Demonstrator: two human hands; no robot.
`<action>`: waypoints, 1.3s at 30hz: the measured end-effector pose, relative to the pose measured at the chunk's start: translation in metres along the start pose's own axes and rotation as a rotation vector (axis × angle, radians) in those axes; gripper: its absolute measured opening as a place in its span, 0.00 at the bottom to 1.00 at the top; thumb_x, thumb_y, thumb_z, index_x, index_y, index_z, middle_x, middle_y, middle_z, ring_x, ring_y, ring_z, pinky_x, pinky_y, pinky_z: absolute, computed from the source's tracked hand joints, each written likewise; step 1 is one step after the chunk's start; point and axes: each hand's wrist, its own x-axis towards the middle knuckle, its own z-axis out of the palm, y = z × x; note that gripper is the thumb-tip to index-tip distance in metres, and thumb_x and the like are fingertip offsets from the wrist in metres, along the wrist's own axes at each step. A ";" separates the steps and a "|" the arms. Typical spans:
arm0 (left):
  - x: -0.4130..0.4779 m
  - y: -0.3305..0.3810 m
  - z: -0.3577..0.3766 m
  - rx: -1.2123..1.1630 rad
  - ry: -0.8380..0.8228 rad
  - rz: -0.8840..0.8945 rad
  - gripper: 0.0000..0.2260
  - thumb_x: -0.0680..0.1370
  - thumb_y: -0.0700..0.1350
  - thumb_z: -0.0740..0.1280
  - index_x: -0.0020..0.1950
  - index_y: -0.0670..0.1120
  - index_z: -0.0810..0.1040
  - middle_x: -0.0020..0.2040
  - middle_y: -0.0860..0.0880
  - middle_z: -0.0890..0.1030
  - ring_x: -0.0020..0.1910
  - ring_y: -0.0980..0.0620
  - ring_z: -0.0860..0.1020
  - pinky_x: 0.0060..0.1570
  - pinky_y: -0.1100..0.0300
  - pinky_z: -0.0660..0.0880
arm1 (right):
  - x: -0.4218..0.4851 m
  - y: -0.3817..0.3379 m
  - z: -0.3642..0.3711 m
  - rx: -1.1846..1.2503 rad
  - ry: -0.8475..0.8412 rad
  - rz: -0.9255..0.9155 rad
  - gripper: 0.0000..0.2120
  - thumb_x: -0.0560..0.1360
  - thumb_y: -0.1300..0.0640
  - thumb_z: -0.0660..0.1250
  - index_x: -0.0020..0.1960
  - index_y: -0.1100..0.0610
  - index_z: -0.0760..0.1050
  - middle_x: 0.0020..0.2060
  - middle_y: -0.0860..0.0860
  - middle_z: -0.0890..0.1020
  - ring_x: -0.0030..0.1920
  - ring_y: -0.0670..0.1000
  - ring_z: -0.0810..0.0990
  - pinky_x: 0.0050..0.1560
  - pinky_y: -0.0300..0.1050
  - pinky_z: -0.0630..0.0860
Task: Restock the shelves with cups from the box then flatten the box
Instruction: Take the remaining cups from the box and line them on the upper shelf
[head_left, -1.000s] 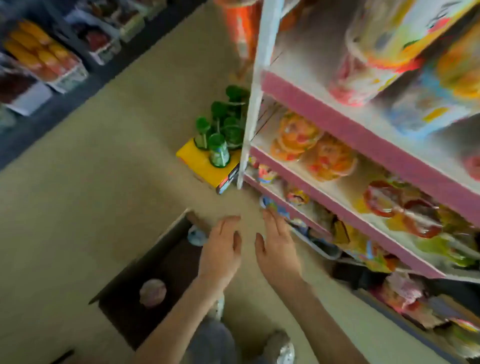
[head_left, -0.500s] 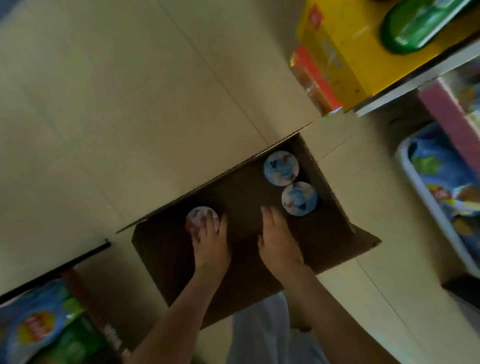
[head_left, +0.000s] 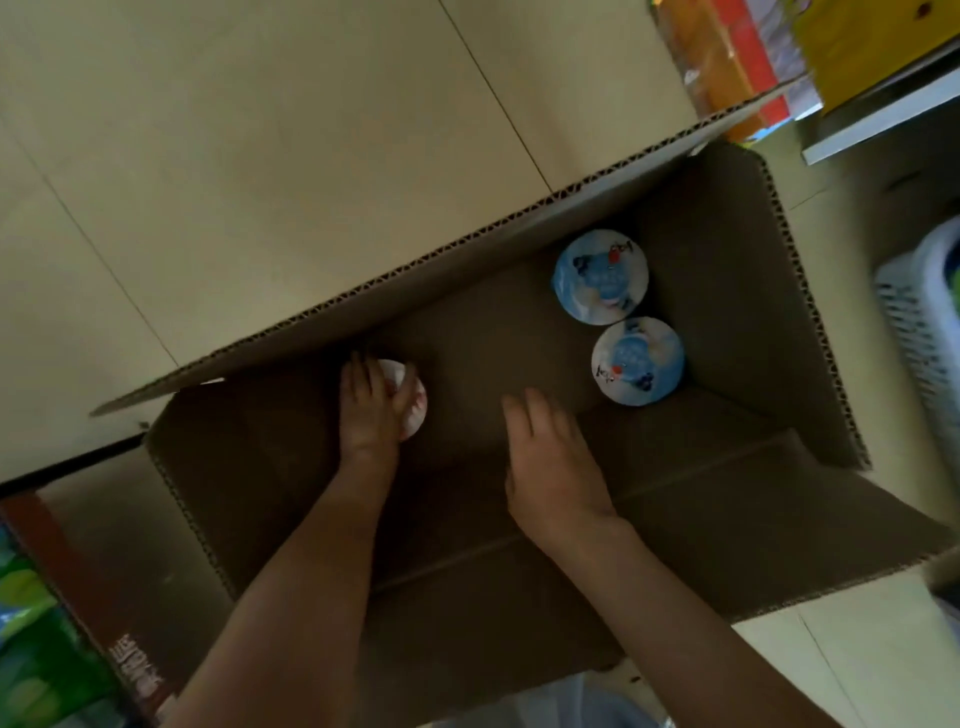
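Left hand (head_left: 370, 415) is deep in the cardboard box (head_left: 727, 312), fingers curled over the pink-lidded cup (head_left: 414, 413) at the box's far wall. Right hand (head_left: 550, 467) is spread and empty mid-box. Far blue-lidded cup (head_left: 600, 278) and near blue-lidded cup (head_left: 638, 361) touch at the box's right wall. Risk: the over-the-lid grip slips and the cup drops.

Cardboard box (head_left: 727, 519), flaps up, on tiled floor (head_left: 260, 156). Left hand (head_left: 370, 421) curls fingers (head_left: 359, 376) over pink-lidded cup (head_left: 414, 410) inside. Right hand (head_left: 550, 467), fingers straight, near two blue-lidded cups (head_left: 600, 275) standing side by side.
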 end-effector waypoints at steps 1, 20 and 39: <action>-0.003 0.001 0.000 0.027 0.015 0.019 0.25 0.82 0.51 0.51 0.77 0.49 0.50 0.74 0.31 0.53 0.73 0.33 0.51 0.73 0.46 0.43 | -0.005 0.007 0.005 -0.006 0.001 0.010 0.36 0.77 0.61 0.64 0.77 0.55 0.45 0.75 0.54 0.49 0.75 0.54 0.47 0.74 0.47 0.47; -0.319 0.085 -0.346 -0.403 0.331 0.360 0.49 0.60 0.59 0.75 0.75 0.51 0.55 0.62 0.38 0.63 0.56 0.40 0.66 0.58 0.49 0.67 | -0.262 0.009 -0.192 0.582 0.233 -0.096 0.42 0.66 0.60 0.76 0.73 0.55 0.56 0.67 0.51 0.68 0.68 0.45 0.65 0.67 0.38 0.65; -0.542 0.265 -0.583 -0.924 0.341 1.232 0.53 0.61 0.62 0.76 0.76 0.49 0.50 0.74 0.51 0.56 0.74 0.56 0.55 0.70 0.65 0.57 | -0.577 0.093 -0.330 0.874 1.341 0.255 0.40 0.61 0.44 0.75 0.69 0.51 0.66 0.58 0.34 0.70 0.56 0.28 0.68 0.55 0.35 0.73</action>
